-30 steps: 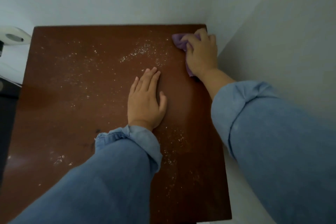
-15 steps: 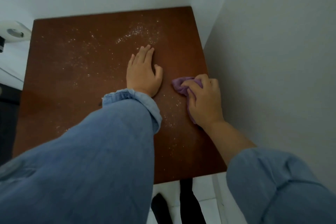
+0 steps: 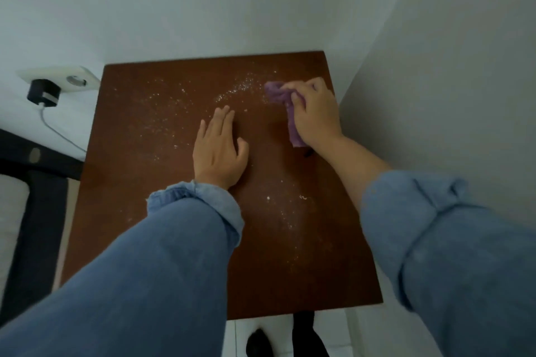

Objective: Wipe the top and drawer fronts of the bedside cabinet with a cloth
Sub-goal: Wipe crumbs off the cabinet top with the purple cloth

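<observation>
Socket [image 3: 62,80]: seen on the wall left of the cabinet, with a black plug [image 3: 43,93] in it and a white cord hanging down.
Cabinet top [image 3: 139,182]: brown, set into the corner of two walls; only the top is shown, the drawer fronts are hidden from this view.
Crumbs [image 3: 243,87]: white specks are scattered across the left half and the far middle, with a thinner trail on the near right; most of the top is judged unwiped.
Left hand [image 3: 219,149]: laid flat on the middle of the top, fingers straight and close together, holding nothing.
Cloth [image 3: 282,95]: purple, bunched, pressed to the top near the far right corner, just right of the densest crumbs.
Right hand [image 3: 314,113]: curled over the cloth, fingers closed around it, close to the right wall.
Done: a cleaner strip seems to have been left between the two hands; little else.
Left: the left half, the far middle, the near right trail, then the drawer fronts, none of which can be judged from here.
Change: half a second ago the cloth was held in the near middle, beside the left thumb; it has since been carried back to the far right corner, where it was a second ago. The left hand has stayed flat in place.
</observation>
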Demonstrator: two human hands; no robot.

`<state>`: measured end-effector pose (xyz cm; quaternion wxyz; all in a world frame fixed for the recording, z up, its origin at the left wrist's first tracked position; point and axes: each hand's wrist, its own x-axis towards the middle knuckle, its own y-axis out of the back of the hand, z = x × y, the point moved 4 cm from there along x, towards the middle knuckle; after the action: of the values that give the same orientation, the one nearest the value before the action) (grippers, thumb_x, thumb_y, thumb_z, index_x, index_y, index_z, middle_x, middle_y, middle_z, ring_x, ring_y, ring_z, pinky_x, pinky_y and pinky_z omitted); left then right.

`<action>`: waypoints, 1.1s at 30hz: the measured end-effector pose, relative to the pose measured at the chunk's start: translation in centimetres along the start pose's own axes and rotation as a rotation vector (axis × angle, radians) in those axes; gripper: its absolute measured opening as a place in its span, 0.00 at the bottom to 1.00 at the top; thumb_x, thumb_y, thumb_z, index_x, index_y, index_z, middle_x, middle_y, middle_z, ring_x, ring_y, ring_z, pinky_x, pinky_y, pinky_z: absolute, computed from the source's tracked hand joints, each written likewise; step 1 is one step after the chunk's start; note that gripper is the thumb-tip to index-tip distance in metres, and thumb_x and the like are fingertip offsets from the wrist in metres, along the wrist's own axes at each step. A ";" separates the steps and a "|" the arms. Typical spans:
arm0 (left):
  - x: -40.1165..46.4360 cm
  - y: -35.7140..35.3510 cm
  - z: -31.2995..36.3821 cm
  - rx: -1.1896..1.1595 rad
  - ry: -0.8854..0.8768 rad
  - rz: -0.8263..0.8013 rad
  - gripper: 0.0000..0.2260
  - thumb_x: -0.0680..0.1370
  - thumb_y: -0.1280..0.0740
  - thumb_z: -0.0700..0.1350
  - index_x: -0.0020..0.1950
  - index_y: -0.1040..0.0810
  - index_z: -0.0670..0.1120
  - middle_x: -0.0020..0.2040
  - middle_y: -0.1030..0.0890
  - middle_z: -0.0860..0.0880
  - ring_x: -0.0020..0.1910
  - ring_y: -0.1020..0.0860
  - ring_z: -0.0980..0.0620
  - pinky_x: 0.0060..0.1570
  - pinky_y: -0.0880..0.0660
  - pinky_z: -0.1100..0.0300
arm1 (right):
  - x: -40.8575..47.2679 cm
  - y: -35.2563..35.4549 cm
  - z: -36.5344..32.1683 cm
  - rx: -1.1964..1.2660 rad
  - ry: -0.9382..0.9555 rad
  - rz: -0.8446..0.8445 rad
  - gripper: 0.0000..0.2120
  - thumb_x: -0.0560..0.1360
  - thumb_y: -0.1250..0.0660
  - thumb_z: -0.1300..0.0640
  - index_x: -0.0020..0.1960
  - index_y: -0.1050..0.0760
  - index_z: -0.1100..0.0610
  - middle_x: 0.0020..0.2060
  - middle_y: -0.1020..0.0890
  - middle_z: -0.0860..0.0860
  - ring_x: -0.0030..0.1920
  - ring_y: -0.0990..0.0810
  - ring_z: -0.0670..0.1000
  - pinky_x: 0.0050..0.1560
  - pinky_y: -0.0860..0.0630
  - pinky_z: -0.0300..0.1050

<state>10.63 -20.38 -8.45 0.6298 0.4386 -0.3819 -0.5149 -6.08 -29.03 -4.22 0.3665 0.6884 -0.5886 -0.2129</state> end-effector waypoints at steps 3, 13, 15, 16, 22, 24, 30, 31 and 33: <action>-0.8 -0.8 -1.5 0.018 -0.010 -0.023 0.29 0.76 0.48 0.50 0.77 0.42 0.44 0.78 0.42 0.48 0.77 0.46 0.52 0.76 0.55 0.55 | 5.9 -2.1 -0.5 -0.001 0.014 -0.004 0.14 0.80 0.44 0.56 0.57 0.21 0.47 0.54 0.27 0.55 0.54 0.27 0.58 0.57 0.28 0.50; -0.4 -1.6 -2.4 -0.070 0.012 0.059 0.27 0.74 0.44 0.49 0.74 0.36 0.45 0.76 0.37 0.50 0.76 0.42 0.53 0.76 0.53 0.58 | 14.8 -8.7 1.5 -0.298 -0.004 -0.063 0.17 0.80 0.47 0.54 0.64 0.26 0.45 0.67 0.33 0.57 0.66 0.34 0.60 0.63 0.33 0.54; -0.4 -1.7 -2.5 -0.076 0.012 0.064 0.28 0.74 0.45 0.49 0.74 0.36 0.45 0.76 0.37 0.50 0.76 0.42 0.52 0.76 0.52 0.57 | 14.6 -8.5 1.3 -0.292 0.002 -0.086 0.17 0.80 0.47 0.54 0.63 0.25 0.46 0.66 0.32 0.57 0.65 0.33 0.61 0.63 0.33 0.54; -0.4 -1.7 -2.6 -0.074 0.012 0.066 0.28 0.74 0.45 0.49 0.74 0.36 0.45 0.76 0.37 0.50 0.76 0.42 0.52 0.76 0.52 0.57 | 13.9 -8.4 1.3 -0.269 0.008 -0.093 0.16 0.80 0.46 0.55 0.61 0.24 0.46 0.65 0.31 0.57 0.64 0.32 0.60 0.62 0.32 0.53; -0.5 -1.8 -2.5 -0.088 0.007 0.082 0.28 0.73 0.45 0.49 0.73 0.35 0.45 0.75 0.35 0.49 0.75 0.40 0.51 0.75 0.50 0.56 | 2.9 -6.4 1.0 -0.214 0.084 -0.106 0.12 0.78 0.42 0.57 0.53 0.21 0.46 0.54 0.29 0.55 0.53 0.29 0.57 0.53 0.30 0.52; -0.4 -1.8 -2.5 -0.095 0.009 0.088 0.27 0.73 0.45 0.49 0.73 0.34 0.45 0.75 0.35 0.49 0.75 0.40 0.51 0.75 0.49 0.55 | -1.3 -5.7 0.9 -0.215 0.084 -0.104 0.12 0.77 0.41 0.58 0.52 0.22 0.47 0.51 0.29 0.53 0.50 0.29 0.55 0.51 0.29 0.52; -0.5 -1.6 -2.5 -0.095 0.010 0.091 0.27 0.74 0.45 0.48 0.74 0.35 0.44 0.75 0.36 0.48 0.76 0.41 0.49 0.76 0.50 0.54 | -13.0 -3.7 0.3 -0.208 0.081 -0.084 0.11 0.73 0.39 0.59 0.51 0.21 0.51 0.46 0.26 0.54 0.43 0.28 0.57 0.41 0.29 0.51; -0.7 -1.7 -2.5 -0.087 0.010 0.081 0.27 0.74 0.45 0.48 0.74 0.36 0.44 0.76 0.36 0.48 0.76 0.41 0.49 0.75 0.50 0.54 | -14.6 -3.4 0.4 -0.216 0.082 -0.091 0.11 0.73 0.40 0.59 0.51 0.21 0.51 0.46 0.26 0.54 0.42 0.29 0.56 0.40 0.29 0.51; -0.8 -1.6 -2.3 -0.091 0.011 0.060 0.28 0.74 0.45 0.49 0.74 0.36 0.44 0.76 0.37 0.48 0.76 0.41 0.49 0.75 0.51 0.54 | -16.8 -2.8 0.0 -0.234 0.067 -0.125 0.12 0.74 0.41 0.57 0.51 0.21 0.51 0.46 0.27 0.53 0.42 0.29 0.56 0.40 0.28 0.52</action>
<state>12.15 -19.33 -10.73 0.6663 0.4008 -0.3678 -0.5100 -7.86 -12.66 -8.67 0.4497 0.6829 -0.5033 -0.2795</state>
